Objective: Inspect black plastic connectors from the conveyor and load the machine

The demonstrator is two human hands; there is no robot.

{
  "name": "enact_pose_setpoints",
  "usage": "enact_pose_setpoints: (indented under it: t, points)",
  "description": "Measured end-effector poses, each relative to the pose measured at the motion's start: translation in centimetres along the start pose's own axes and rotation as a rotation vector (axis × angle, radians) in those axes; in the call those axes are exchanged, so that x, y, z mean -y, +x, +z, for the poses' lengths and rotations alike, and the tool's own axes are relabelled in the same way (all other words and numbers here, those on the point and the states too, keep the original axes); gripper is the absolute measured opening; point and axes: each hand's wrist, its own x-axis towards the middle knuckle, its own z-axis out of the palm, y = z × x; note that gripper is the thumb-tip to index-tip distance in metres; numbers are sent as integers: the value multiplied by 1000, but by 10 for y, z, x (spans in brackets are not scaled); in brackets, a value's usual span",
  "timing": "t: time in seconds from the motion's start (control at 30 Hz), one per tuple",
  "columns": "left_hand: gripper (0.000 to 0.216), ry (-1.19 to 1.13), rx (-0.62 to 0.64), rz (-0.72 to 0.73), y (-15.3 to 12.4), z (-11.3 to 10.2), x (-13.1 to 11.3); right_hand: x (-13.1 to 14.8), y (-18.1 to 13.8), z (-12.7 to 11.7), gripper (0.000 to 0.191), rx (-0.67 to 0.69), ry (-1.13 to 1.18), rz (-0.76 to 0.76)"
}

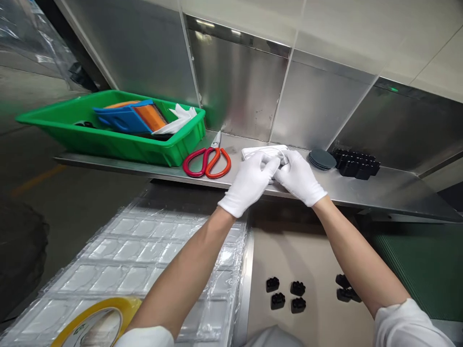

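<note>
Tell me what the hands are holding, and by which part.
The left hand and right hand both grip a white packet by its near edge, around the middle. Exactly what the packet is cannot be told.

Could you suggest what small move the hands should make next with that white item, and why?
Probably draw the white item back from the steel shelf's front edge; the left hand and right hand are holding it beside that edge.

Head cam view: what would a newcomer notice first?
The bright green plastic tray at the left end of the stainless steel shelf catches the eye first. At the shelf's front edge, the white-gloved left hand and white-gloved right hand meet on a white flat rectangular item. The red-handled scissors lie just left of them.
</note>
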Motion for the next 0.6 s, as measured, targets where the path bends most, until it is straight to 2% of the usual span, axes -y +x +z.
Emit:
enact_pose_setpoints:
  t: [0.1, 0.13, 0.17, 0.23, 0.33, 0.4, 0.6]
  points:
    - [19, 425, -171, 173, 0, -11, 0, -26, 3, -10, 48, -56, -116, -25]
    - [24, 570, -163, 231, 5, -14, -2, -33, 3, -13, 52, -68, -139, -28]
    - [30, 693, -94, 275, 13, -17, -5, -40, 4, -15, 54, -71, -154, -23]
    - [43, 844, 164, 269, 34, -19, -12, -48, 3, -18, 55, -75, -166, 7]
    - [55, 909, 506, 73, 68, -18, -20, -52, -2, -22, 58, -104, -167, 63]
    - [61, 921, 611, -11, 84, -16, -23, -51, -9, -26, 53, -111, -163, 85]
    - [79, 1017, 729, 27, 103, -15, -32, -37, -20, -41, 27, 41, -135, 65]
